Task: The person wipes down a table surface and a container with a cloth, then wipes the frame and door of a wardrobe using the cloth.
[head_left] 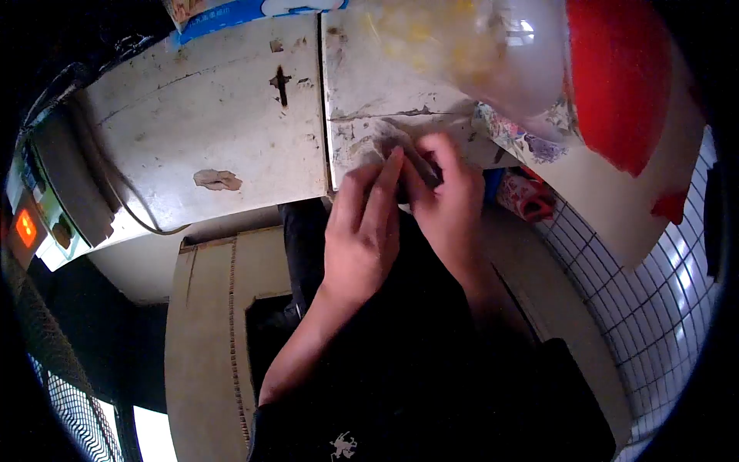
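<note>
Both of my hands meet at the front edge of a worn white tabletop. A greyish, crumpled, soft-looking piece lies between them; whether it is cloth or thin plastic is unclear. My left hand has its fingers bent and pressed against this piece from the left. From the other side, my right hand curls its fingers and thumb around it. The fingertips of the two hands nearly touch, and they hide part of what they grip.
A clear plastic bag with yellowish contents and a red panel stands beyond my right hand. A blue packet lies at the back. Left are a glowing orange switch and a cable. Below stands a cardboard-like panel.
</note>
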{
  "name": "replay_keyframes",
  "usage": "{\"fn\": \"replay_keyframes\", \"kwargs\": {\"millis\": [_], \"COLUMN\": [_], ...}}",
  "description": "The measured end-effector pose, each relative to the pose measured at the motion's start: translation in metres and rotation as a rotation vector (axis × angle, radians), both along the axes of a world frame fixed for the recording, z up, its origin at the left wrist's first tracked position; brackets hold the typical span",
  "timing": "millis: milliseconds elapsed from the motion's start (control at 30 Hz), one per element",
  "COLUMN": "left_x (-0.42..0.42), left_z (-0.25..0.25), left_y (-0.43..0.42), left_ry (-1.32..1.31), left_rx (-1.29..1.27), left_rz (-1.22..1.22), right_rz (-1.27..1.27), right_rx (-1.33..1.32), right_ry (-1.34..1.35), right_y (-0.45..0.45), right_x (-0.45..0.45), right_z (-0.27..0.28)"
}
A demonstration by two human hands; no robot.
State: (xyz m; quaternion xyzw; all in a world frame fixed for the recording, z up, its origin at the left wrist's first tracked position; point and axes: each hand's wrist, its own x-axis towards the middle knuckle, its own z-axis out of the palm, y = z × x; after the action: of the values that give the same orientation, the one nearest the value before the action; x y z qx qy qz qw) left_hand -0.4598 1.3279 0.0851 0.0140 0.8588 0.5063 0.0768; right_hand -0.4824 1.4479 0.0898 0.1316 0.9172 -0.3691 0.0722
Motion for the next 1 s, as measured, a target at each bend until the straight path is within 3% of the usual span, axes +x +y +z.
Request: {"fn": "replay_keyframes", "kwargs": {"millis": [133,200,233,300,400,433,467,533,667,767,800,867,933,1000], "left_x": [0.021,0.027,0.027,0.030,0.033,0.029,0.029,0.028,0.017,0.017,0.014,0.019,0.015,0.017], "left_z": [-0.004,-0.009,-0.006,-0.005,-0.002,0.004,0.005,0.007,0.018,0.014,0.021,0.013,0.011,0.007], "left_y": [0.000,0.004,0.005,0.006,0.008,0.005,0.006,0.013,0.018,0.037,0.033,0.033,0.014,0.013], "left_ry": [-0.132,-0.058,-0.174,-0.289,-0.622,-0.739,-0.743,-0.578,-0.660,-0.651,-0.783,-0.572,-0.597,-0.593], "left_rx": [0.065,0.034,0.079,0.126,0.456,0.449,0.458,0.609,0.753,0.761,0.703,0.644,0.590,0.522], "left_rz": [-0.060,-0.063,0.014,0.088,0.349,0.306,0.308,0.576,0.555,0.503,0.434,0.515,0.514,0.498], "right_rz": [-0.107,0.125,0.126,0.182,0.214,0.216,0.201,0.205,0.326,0.246,0.225,0.267,0.388,0.427], "right_rx": [-0.049,0.141,0.146,0.210,0.173,0.180,0.111,0.039,0.150,0.130,0.128,0.190,0.126,0.167], "right_ry": [0.157,-0.028,-0.038,-0.342,-0.382,-0.382,-0.331,-0.254,-0.148,-0.276,-0.300,-0.289,-0.113,-0.120], "right_y": [0.005,0.022,0.024,0.026,0.030,0.028,0.023,0.009,0.018,0.039,0.039,0.024,0.001,0.006], "right_x": [0.010,0.012,0.010,-0.002,-0.011,-0.013,-0.013,-0.017,-0.032,-0.030,-0.034,-0.040,-0.044,-0.047], "right_z": [-0.002,0.000,0.004,0.015,0.014,0.011,0.008,0.000,0.002,0.010,0.010,0.006,-0.003,0.001]}}
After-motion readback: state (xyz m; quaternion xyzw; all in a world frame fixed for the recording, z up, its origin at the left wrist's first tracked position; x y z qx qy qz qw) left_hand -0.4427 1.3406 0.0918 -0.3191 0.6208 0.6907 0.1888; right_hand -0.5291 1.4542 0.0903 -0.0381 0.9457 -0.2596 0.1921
